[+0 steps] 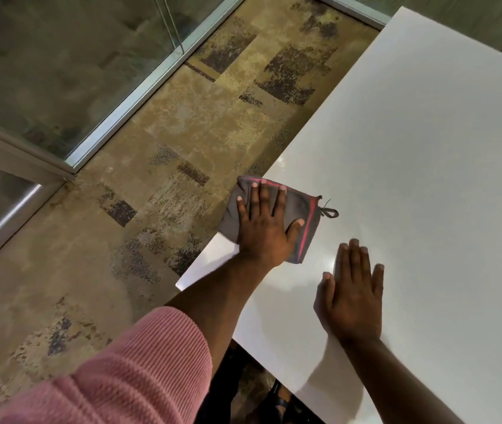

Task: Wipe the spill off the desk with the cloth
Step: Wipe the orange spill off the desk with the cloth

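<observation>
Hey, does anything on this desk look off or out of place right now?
The grey cloth under the left hand hangs partly over the left edge of the white desk, with a loose loop trailing off its corner. No clear puddle shows, only faint glossy patches. The right hand lies flat on the desk.

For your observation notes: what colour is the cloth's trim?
Red, edging the dark grey cloth under the left hand; seen in the head view.

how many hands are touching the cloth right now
1. The left hand lies flat on the gray cloth at the desk's left edge; the right hand rests flat on bare desk, apart from it.
</observation>
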The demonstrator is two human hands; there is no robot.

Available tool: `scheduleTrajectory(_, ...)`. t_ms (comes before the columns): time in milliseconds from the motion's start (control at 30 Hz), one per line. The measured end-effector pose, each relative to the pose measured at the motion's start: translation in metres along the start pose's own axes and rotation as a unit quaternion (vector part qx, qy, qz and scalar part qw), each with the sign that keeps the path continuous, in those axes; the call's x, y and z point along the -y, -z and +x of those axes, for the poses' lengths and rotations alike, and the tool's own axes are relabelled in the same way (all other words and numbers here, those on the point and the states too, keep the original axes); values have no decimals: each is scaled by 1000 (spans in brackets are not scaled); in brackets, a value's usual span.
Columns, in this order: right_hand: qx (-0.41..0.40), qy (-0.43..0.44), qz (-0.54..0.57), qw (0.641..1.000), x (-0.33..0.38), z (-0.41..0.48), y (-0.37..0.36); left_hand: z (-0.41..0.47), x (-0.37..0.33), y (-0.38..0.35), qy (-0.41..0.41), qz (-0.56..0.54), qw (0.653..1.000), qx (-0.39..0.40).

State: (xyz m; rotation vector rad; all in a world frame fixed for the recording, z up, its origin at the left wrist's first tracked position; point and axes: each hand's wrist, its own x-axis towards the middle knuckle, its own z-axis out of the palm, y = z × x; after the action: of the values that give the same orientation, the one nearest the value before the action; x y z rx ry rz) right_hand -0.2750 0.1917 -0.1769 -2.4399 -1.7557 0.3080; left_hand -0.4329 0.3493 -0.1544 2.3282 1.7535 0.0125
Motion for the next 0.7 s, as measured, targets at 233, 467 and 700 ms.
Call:
scheduleTrajectory(233, 10, -9, -8, 1000, 0, 0, -1, 81, -15, 6, 8, 0, 1000, 2)
scheduleTrajectory(467, 5, -8, -4, 1000, 2, 2, 1, 12, 16, -1, 37, 26, 997, -60)
scheduleTrajectory(700, -3, -2, -6, 1000, -2, 2, -4, 55, 5, 7, 36, -5, 999, -35)
